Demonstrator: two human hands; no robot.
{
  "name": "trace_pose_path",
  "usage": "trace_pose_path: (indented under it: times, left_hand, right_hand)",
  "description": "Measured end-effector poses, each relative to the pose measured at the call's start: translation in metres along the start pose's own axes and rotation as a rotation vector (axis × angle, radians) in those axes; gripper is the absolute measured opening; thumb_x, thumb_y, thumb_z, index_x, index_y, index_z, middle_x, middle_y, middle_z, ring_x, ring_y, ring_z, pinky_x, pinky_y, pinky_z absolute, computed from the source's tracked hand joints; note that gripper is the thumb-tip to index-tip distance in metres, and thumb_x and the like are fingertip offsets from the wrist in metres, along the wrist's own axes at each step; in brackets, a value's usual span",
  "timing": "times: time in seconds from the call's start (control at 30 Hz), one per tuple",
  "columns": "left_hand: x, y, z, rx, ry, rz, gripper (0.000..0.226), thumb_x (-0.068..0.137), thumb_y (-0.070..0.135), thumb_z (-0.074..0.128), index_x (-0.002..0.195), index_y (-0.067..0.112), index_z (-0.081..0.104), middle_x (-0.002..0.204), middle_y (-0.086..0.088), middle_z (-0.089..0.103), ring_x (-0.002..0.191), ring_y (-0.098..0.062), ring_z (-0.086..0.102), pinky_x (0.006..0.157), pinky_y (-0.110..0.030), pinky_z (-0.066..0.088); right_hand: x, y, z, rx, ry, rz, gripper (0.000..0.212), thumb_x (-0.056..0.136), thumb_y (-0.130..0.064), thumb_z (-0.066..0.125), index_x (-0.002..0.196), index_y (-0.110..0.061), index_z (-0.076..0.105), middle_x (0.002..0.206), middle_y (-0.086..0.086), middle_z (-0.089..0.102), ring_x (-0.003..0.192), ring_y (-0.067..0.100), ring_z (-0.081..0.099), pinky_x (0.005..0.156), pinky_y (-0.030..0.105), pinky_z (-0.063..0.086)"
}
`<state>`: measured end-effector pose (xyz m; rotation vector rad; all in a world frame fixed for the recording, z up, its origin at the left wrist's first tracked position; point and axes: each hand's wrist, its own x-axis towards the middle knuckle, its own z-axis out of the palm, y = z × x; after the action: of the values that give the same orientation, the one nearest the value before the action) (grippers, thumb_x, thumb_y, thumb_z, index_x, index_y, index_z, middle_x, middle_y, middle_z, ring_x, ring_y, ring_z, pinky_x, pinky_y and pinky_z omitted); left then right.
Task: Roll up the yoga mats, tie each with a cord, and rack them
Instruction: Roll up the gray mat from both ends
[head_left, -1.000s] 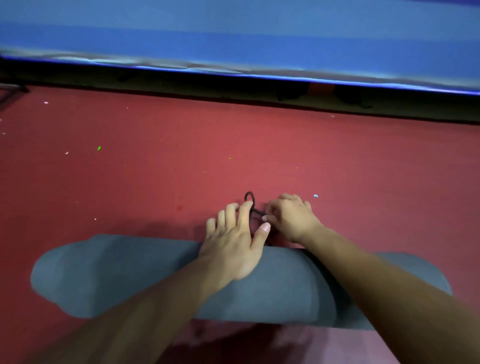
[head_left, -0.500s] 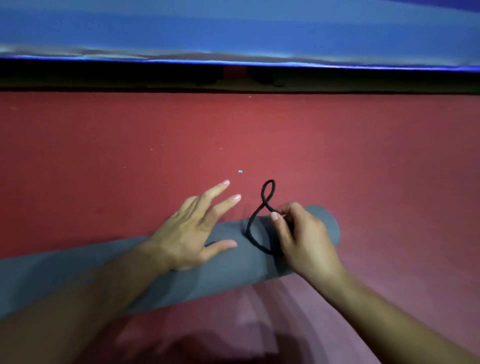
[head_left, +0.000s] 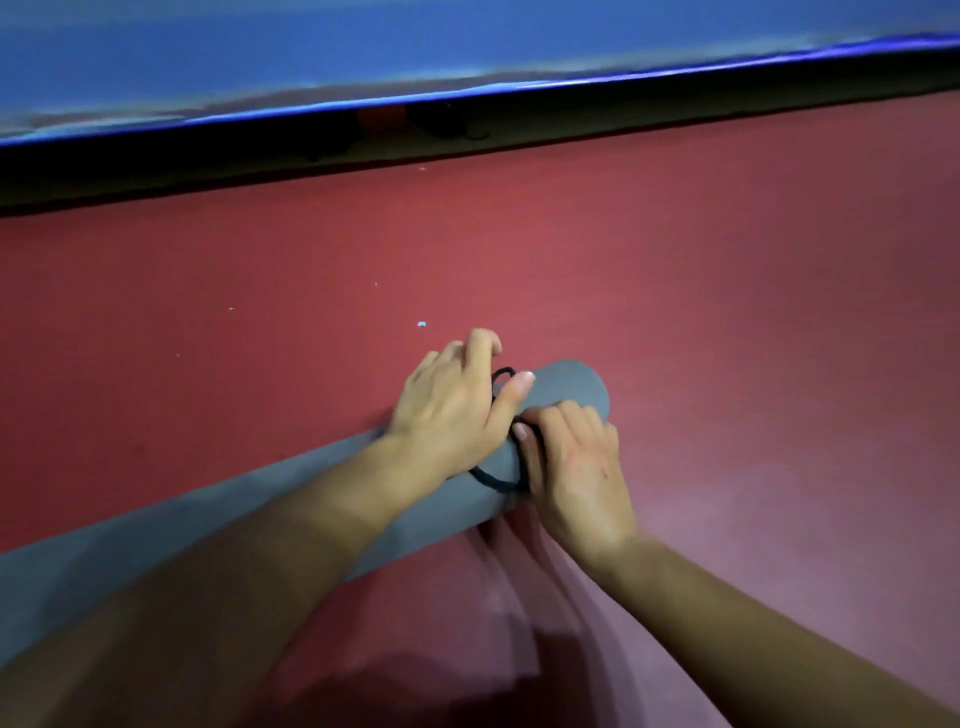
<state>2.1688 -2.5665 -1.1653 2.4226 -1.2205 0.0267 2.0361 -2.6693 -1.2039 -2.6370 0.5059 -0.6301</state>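
Centrally, head view: a rolled grey yoga mat (head_left: 291, 519) lies diagonally on the red floor (head_left: 675, 312). Left hand (head_left: 452, 405) rests on the roll near its right end, fingers loosely curled over a black cord (head_left: 491, 480) looped round it. Right hand (head_left: 571, 467), clenched, pinches the cord.

head view looks steeply down, close over the red floor (head_left: 675, 312).
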Motion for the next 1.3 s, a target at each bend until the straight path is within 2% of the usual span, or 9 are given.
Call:
trace_pose_path:
  times: [0.13,0.23,0.33,0.4,0.53,0.77,0.97,1.13,1.3]
  left_hand:
    - [0.008,-0.006,0.018,-0.183,-0.183,0.064,0.076,0.094,0.069,0.026,0.155,0.025,0.022,0.154,-0.002,0.034,0.139,-0.022,0.036,0.112,-0.042,0.033]
    - [0.013,-0.006,0.014,-0.163,-0.420,0.121,0.087,0.090,0.077,0.030,0.161,0.030,0.008,0.165,0.010,0.017,0.150,-0.009,0.019,0.121,-0.040,0.024]
    - [0.021,-0.001,0.013,-0.117,-0.453,0.064,0.075,0.093,0.070,0.043,0.153,0.029,0.027,0.154,0.009,0.039,0.141,-0.013,0.034,0.113,-0.037,0.035]
    - [0.025,0.006,0.014,-0.023,-0.398,0.056,0.050,0.097,0.063,0.043,0.125,0.023,0.045,0.127,0.006,0.054,0.119,-0.017,0.049,0.094,-0.038,0.044]
    - [0.037,0.015,0.016,0.066,-0.356,0.062,0.035,0.104,0.050,0.036,0.090,0.018,0.038,0.092,0.000,0.048,0.093,-0.029,0.053,0.072,-0.037,0.034]
    - [0.044,0.028,0.018,0.168,-0.348,0.106,0.029,0.108,0.038,0.030,0.125,0.017,0.040,0.109,-0.015,0.056,0.099,-0.041,0.058,0.073,-0.044,0.044]
    - [0.049,0.028,0.012,0.199,-0.341,0.055,0.033,0.109,0.043,0.021,0.097,0.017,0.037,0.103,-0.014,0.063,0.095,-0.040,0.061,0.069,-0.039,0.032]
    - [0.058,0.037,0.014,0.178,-0.240,-0.070,0.039,0.107,0.051,0.021,0.100,0.014,0.033,0.088,-0.011,0.065,0.085,-0.039,0.063,0.063,-0.040,0.032]
    - [0.071,0.020,0.003,-0.036,-0.204,-0.214,0.045,0.106,0.051,0.031,0.085,0.013,0.041,0.105,-0.016,0.059,0.100,-0.040,0.055,0.079,-0.043,0.040]
  right_hand:
    - [-0.007,0.010,-0.007,0.102,0.021,0.010,0.029,0.107,-0.035,0.039,0.098,-0.019,0.062,0.089,-0.005,0.055,0.082,0.018,0.045,0.074,0.036,0.033]
    - [-0.006,0.024,-0.014,0.275,-0.007,0.286,0.021,0.107,-0.037,0.039,0.098,-0.024,0.052,0.086,-0.008,0.057,0.080,0.020,0.054,0.072,0.038,0.041]
    - [-0.004,0.037,-0.018,0.419,0.043,0.647,0.018,0.108,-0.035,0.039,0.101,-0.020,0.046,0.080,-0.006,0.059,0.073,0.020,0.057,0.066,0.037,0.038]
    - [-0.008,0.042,-0.018,0.440,0.080,0.747,0.023,0.109,-0.033,0.036,0.100,-0.014,0.044,0.077,-0.005,0.054,0.069,0.016,0.052,0.064,0.035,0.031]
    - [-0.018,0.039,-0.006,0.516,-0.007,0.881,0.033,0.109,-0.039,0.034,0.090,-0.014,0.042,0.082,0.000,0.054,0.077,0.021,0.053,0.068,0.036,0.034]
    - [0.004,0.022,0.023,0.798,0.064,1.162,0.038,0.106,-0.048,0.031,0.091,-0.016,0.044,0.084,0.004,0.057,0.081,0.025,0.058,0.088,0.057,0.054]
    - [0.002,0.017,0.023,0.815,0.200,1.154,0.038,0.107,-0.045,0.035,0.084,-0.015,0.040,0.074,-0.001,0.042,0.069,0.017,0.042,0.067,0.039,0.039]
    - [0.004,0.013,0.021,0.839,0.305,1.120,0.036,0.107,-0.042,0.038,0.082,-0.016,0.041,0.072,-0.004,0.037,0.065,0.013,0.036,0.064,0.037,0.036]
    - [0.027,0.007,0.021,0.902,0.386,1.064,0.036,0.106,-0.041,0.044,0.079,-0.018,0.041,0.073,-0.003,0.038,0.066,0.013,0.037,0.065,0.035,0.034]
